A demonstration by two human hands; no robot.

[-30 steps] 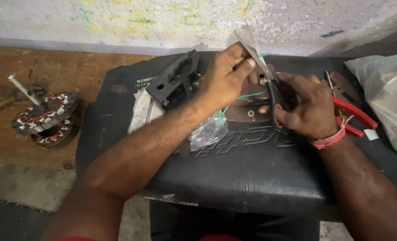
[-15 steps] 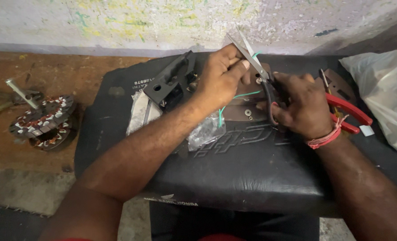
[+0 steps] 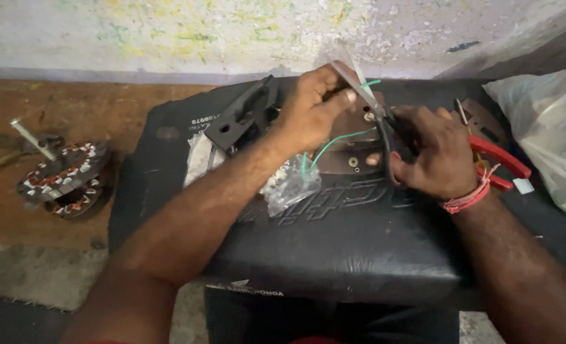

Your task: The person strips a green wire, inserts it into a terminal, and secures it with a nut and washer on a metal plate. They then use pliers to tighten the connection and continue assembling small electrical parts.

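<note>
hands over black seat (image 3: 334, 248), left hand (image 3: 311, 111) pinching green wire (image 3: 340, 140), right hand (image 3: 432, 156) gripping scissors (image 3: 369, 102)

on the black cushion (image 3: 334, 255), near its far edge, the right hand (image 3: 432, 156) works scissors (image 3: 369, 105) against a green wire (image 3: 340, 137) pinched by the left hand (image 3: 311, 105), red-handled pliers (image 3: 499, 159) lying by the right edge.

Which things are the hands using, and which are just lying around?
In use:
- scissors, in the right hand
- green wire, by the left hand
- brown plate with holes

Lying about:
- red-handled pliers
- motor winding on the floor
- small clear bag
- black bracket
- big plastic bag
</note>
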